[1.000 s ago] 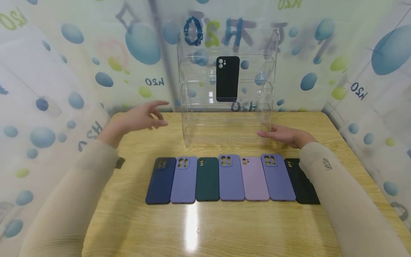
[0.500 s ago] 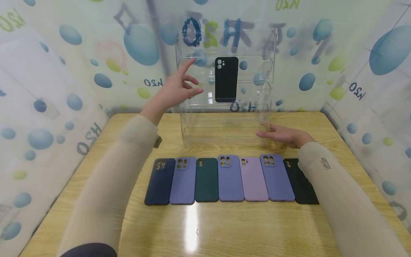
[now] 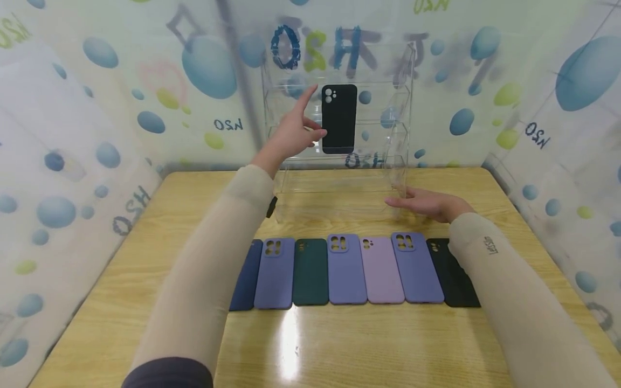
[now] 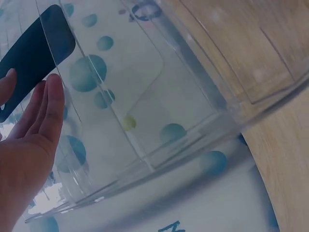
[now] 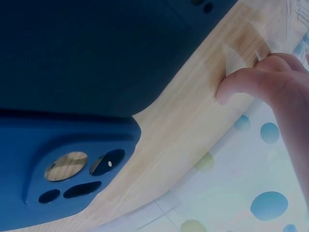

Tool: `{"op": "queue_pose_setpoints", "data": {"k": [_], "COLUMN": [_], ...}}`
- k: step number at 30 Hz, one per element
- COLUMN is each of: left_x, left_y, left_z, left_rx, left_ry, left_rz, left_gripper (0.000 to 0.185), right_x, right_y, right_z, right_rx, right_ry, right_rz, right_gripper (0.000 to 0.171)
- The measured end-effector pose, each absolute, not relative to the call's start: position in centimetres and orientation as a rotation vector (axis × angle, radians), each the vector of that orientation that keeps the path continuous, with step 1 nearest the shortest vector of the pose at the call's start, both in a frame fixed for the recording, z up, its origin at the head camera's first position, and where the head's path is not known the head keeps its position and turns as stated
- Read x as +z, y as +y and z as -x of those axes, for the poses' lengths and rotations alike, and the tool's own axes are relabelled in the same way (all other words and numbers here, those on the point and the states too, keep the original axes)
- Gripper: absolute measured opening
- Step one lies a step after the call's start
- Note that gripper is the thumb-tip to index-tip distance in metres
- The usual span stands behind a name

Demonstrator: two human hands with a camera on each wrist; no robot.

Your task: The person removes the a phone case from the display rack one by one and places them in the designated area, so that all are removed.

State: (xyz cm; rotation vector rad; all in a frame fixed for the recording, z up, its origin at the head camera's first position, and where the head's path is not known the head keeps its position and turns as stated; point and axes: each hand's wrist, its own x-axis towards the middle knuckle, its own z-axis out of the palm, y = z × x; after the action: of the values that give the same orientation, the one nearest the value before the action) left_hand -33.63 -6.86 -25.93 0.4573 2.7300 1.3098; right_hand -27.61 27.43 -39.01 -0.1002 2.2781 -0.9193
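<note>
A black phone case [image 3: 339,119] stands upright in a clear acrylic display rack [image 3: 399,134], on one of its middle tiers. My left hand [image 3: 294,131] is at the case's left edge, index finger pointing up and thumb near the side. From the left wrist view, that hand's fingers [image 4: 54,104] lie straight beside the dark case [image 4: 36,48], with the thumb overlapping it. My right hand [image 3: 429,205] holds the rack's lower right side, thumb in front. In the right wrist view this hand [image 5: 275,79] appears beyond large, close phone cases.
On the wooden table [image 3: 378,345], in front of the rack, several phone cases lie side by side: navy, periwinkle, a dark green case [image 3: 310,272], a lilac case [image 3: 383,269] and black. My sleeves partly cover the end ones. A patterned curtain [image 3: 204,140] encloses the table.
My left hand has come from the rack's left, rising and moving right to the black phone case. My right hand has stayed at the rack's side.
</note>
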Motion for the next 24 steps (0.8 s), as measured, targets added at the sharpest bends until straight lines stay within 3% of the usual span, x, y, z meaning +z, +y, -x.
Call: {"op": "queue_pose_setpoints", "data": {"k": [10, 24], "left_x": [-24.9, -27.0], "left_y": [-5.3, -5.6], "left_z": [34.2, 34.0], "left_rx": [1.018, 1.275], "left_ry": [2.828, 2.804], "left_rz": [-0.453, -0.536], "left_gripper": [0.099, 0.104], "right_x": [-39.0, -38.8], "right_y": [27.3, 27.4], "right_z": [27.7, 27.6], "right_rx": [-0.905, -0.902], "right_ry": [2.28, 2.272], "right_rz": [0.095, 0.105], "right_gripper": [0.129, 0.114]}}
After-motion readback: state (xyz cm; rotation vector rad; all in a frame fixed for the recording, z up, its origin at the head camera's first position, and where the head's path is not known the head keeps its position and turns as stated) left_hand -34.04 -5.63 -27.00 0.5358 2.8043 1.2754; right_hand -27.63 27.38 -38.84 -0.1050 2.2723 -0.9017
